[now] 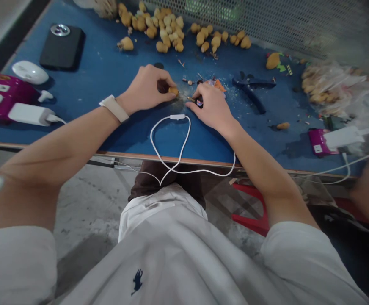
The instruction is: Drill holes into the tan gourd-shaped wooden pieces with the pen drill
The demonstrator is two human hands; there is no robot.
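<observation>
At blue tabletop (130, 137) over grey floor (89, 203) — left fingers (166, 98) around tan piece (173, 91), right fingers (193, 107) around dark tool (199, 102)

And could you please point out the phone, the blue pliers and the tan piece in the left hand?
Phone (61, 51): head view, its back.
Blue pliers (252, 97): head view, lower handle.
Tan piece (173, 90): head view, exposed end.

Blue table (133, 135), phone (62, 50) at upper left, small gourds (169, 29) along top centre, blue pliers (254, 100) right of centre, plastic bag (326, 84) at upper right
</observation>
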